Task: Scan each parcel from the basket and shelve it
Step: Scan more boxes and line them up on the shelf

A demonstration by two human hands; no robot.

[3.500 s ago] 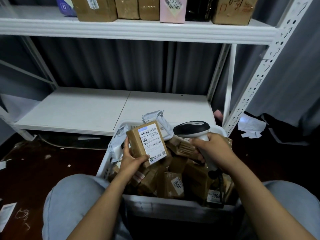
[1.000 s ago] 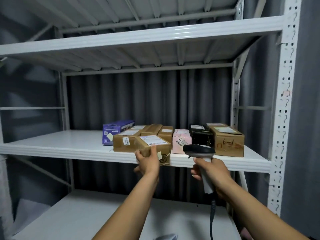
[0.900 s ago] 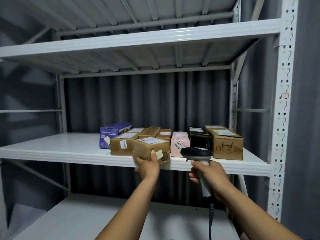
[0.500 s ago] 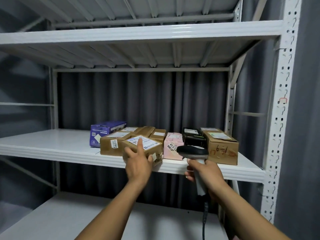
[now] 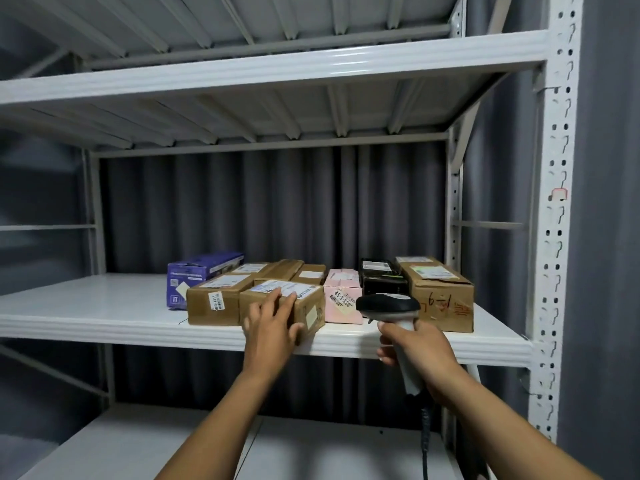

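Nearest is the lower shelf [image 5: 104, 445] under both forearms. The scanner's cable [image 5: 424, 441] drops off the bottom of the shot, so no idea where it plugs in. The right hand [image 5: 412, 351] has its fingers [image 5: 386, 355] wrapped firmly round the scanner [image 5: 388, 303] handle, held upright off to the right of the other hand's fingers. My guess is it's just parked out of the way, ready for the next one. The left hand [image 5: 272, 327] is on the parcel [image 5: 308, 306], with its fingers [image 5: 277, 299] mostly straight over the top front edge and the thumb on the front face. That looks more like a nudge than a real grip. The parcel sits right at the front lip of the shelf [image 5: 433, 349], a bit skewed, and the hand covers its near corner, so I can't tell if it overhangs. Close left of the fingers is a brown box [image 5: 211, 303] and just right of them a pink box [image 5: 343, 299], so I reckon it's being squared into that front row. Beyond the fingers there's a second row of brown ones, mostly hidden, with a blue box [image 5: 197, 271] off to the left. Over to the right are a black box [image 5: 381, 282] and a bigger box [image 5: 440, 292] with red scribble, partly behind the scanner head. Labels are too blurry to read properly. Behind it all hangs a grey curtain [image 5: 277, 209]. The basket isn't in shot, so I can't say how many are left.
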